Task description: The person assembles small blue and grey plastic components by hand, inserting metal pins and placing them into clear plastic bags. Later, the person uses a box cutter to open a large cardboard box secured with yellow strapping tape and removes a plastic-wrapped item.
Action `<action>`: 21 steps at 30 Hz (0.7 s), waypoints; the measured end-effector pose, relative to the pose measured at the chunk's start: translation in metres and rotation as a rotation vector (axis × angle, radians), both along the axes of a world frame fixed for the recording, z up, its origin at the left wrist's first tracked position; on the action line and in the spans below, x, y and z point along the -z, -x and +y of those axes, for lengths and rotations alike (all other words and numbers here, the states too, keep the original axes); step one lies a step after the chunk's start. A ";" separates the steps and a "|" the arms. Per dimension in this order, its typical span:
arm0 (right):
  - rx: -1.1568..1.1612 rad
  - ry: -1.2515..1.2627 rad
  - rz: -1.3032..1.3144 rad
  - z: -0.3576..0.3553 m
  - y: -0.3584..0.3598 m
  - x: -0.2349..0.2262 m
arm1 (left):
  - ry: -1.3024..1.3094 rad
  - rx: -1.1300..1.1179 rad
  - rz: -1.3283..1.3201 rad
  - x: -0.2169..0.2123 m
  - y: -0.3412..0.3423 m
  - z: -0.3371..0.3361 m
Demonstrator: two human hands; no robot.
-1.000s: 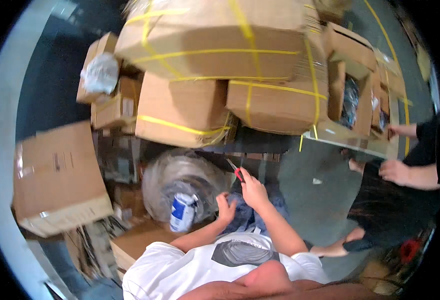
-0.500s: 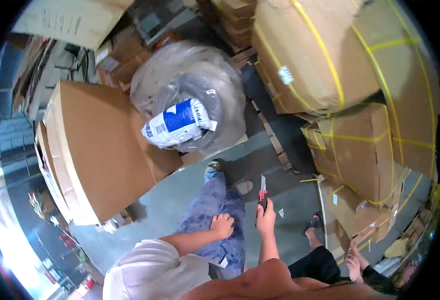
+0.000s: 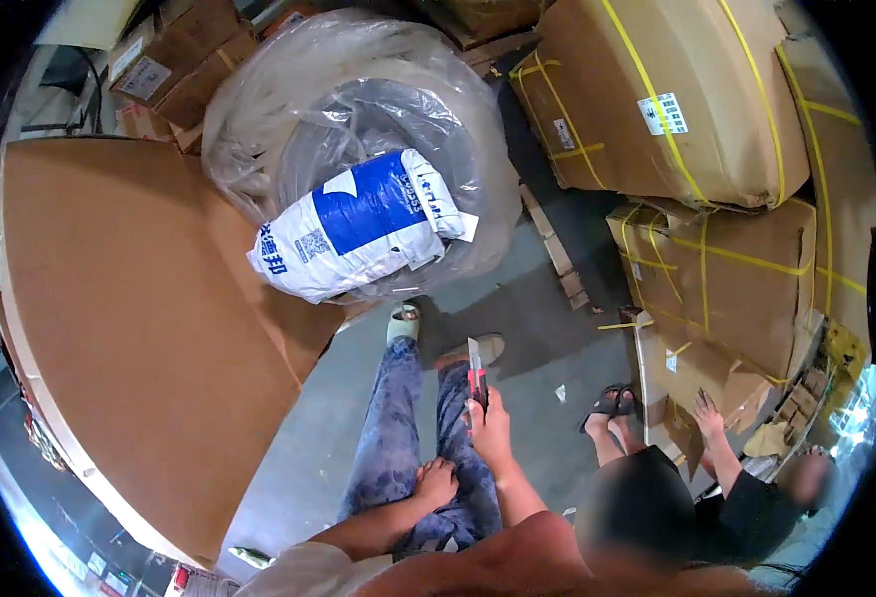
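On the left, the big brown box [image 3: 149, 328] fills more of the view than half a second ago. Next, the blue-and-white sack [image 3: 358, 227] on the plastic-wrapped bundle [image 3: 244, 129] looms larger too. The left hand [image 3: 437, 484] rests on the blue trousers [image 3: 383, 423], fingers bent; I cannot tell whether anything is under them. The right hand [image 3: 491, 426] has its fingers wrapped round the knife [image 3: 478, 385], blade [image 3: 475, 355] out and pointing up, apart from the sack, so no cutting is going on. Far right, a co-worker's hand [image 3: 708, 416], earlier close to its partner, is now spread near a carton [image 3: 701, 376].
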State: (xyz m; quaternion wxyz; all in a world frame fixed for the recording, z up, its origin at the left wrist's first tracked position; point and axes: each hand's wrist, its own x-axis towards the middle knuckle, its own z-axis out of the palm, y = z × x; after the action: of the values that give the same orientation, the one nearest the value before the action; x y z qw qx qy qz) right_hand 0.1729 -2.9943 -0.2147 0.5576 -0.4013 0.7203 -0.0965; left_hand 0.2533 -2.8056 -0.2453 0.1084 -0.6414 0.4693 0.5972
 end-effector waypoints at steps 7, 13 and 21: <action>0.013 0.028 0.073 -0.007 -0.012 -0.002 | 0.018 -0.090 0.047 0.001 -0.013 0.007; 0.029 0.166 0.138 -0.036 0.003 0.009 | 0.020 -0.130 0.068 0.004 -0.014 0.001; 0.233 0.572 0.302 -0.158 0.035 0.012 | 0.018 -0.159 0.061 0.011 -0.008 0.002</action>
State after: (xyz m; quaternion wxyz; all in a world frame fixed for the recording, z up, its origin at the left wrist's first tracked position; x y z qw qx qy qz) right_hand 0.1384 -3.1526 -0.2269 0.2948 -0.4661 0.7795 -0.2970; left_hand 0.2609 -2.8040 -0.2559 0.0407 -0.6590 0.4253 0.6191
